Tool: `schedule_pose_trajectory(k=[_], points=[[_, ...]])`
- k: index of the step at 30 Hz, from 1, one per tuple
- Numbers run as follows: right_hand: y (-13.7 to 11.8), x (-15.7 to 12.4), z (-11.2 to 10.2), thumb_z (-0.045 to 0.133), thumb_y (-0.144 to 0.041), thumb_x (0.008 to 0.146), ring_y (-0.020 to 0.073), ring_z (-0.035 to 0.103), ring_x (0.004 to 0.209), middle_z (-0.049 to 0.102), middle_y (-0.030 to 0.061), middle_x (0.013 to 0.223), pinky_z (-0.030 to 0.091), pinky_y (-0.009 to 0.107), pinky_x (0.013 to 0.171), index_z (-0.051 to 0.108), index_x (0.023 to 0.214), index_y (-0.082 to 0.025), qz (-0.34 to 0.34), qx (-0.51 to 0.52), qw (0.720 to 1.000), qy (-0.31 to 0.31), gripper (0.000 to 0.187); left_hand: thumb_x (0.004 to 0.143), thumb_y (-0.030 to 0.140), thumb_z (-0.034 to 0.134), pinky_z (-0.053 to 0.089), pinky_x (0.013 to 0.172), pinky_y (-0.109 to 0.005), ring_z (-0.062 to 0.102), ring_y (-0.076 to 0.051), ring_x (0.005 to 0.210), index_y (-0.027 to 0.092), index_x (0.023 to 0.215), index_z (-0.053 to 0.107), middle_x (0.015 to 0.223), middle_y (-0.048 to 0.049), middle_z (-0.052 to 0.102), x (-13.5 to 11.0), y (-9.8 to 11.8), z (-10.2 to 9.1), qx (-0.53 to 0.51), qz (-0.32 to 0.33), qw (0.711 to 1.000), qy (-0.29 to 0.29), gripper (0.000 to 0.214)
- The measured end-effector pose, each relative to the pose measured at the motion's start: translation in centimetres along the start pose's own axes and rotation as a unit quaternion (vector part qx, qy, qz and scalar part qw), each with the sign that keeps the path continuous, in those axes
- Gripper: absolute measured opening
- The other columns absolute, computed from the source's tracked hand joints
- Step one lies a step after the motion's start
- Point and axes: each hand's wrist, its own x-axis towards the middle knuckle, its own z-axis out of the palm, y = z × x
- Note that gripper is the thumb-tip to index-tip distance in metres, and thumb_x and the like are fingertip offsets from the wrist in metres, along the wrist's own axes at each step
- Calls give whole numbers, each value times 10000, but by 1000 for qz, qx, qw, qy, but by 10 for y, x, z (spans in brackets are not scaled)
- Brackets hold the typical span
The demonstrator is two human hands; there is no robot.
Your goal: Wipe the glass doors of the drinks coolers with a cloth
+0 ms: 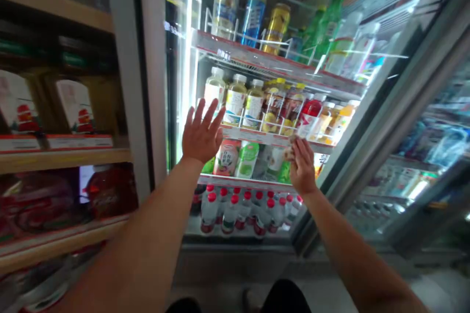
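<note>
the left hand (pixel 202 134) is spreading open, empty, near bottles (pixel 235 102) standing on the middle shelf (pixel 253 135); the right hand (pixel 303 168) is gripping some small pale thing (pixel 289 153). careless sweeping could be toppling bottles.

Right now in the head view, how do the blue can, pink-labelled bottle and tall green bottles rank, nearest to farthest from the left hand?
From the left hand:
1. Pink-labelled bottle: below right.
2. Blue can: above, to the right.
3. Tall green bottles: above, farthest right.
</note>
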Motion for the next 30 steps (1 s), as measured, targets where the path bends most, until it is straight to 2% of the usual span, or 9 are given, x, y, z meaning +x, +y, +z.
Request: schedule_pose_trajectory(k=[3,7,13,16,19,21,26,28,30], points=[[-2,-28,-4,400,-125,1026,282,279,1550,362,136,1620,412,576,1199,202,1644,-231,27,-18,999,25,657,1007,313,442,85,1324,-538,163,-277,1567,474,1615,171,1648,209,102,3,1,-2,-8,-16,1000,-7,685],[0,-57,-8,436,-146,1028,228,486,1435,555,85,1490,494,433,1168,333,1606,-270,-22,-15,999,-24,601,990,381,449,94,1329,-489,199,-291,1558,535,1589,191,1610,295,84,5,4,-5,2,-32,999,-12,670],[55,-34,-13,348,-184,1062,268,222,1569,274,112,1664,322,586,1257,170,1648,-232,106,-44,990,82,614,946,340,461,159,1271,-561,144,-277,1572,220,1591,347,1683,20,206,3,1,0,104,8,995,8,666],[43,-56,-10,357,-189,1065,250,240,1564,293,106,1658,337,561,1259,189,1645,-233,147,-44,983,96,606,928,350,471,153,1264,-565,125,-264,1575,229,1598,316,1686,12,206,3,-2,1,110,21,994,7,698],[26,-79,-9,394,-213,1064,247,300,1542,372,105,1621,400,536,1228,222,1639,-248,141,-40,985,85,600,923,350,463,145,1259,-573,110,-268,1576,255,1616,264,1695,35,165,3,-6,1,105,31,994,-1,727],[31,-75,-12,390,-222,1066,249,332,1529,410,102,1599,408,540,1221,247,1633,-266,139,-38,986,81,586,936,370,447,132,1257,-579,106,-276,1574,274,1621,245,1695,54,147,2,-8,1,98,30,995,-6,721],[72,-24,-18,276,-230,1071,254,229,1568,316,120,1643,301,585,1264,238,1636,-221,208,-42,968,130,566,975,454,425,85,1258,-594,71,-295,1573,286,1621,241,1695,72,114,0,-11,2,79,7,996,-27,693],[68,-27,-15,289,-246,1072,258,231,1567,322,122,1639,290,587,1267,259,1630,-213,227,-47,962,143,559,975,427,434,96,1261,-591,67,-283,1576,277,1621,245,1695,62,119,0,-10,2,86,12,996,-26,690],[48,-50,-10,322,-250,1074,265,245,1562,335,128,1633,302,588,1262,262,1629,-217,223,-46,965,131,560,963,390,459,110,1266,-588,72,-274,1579,260,1614,269,1694,43,139,0,-9,2,93,15,995,-21,691]])
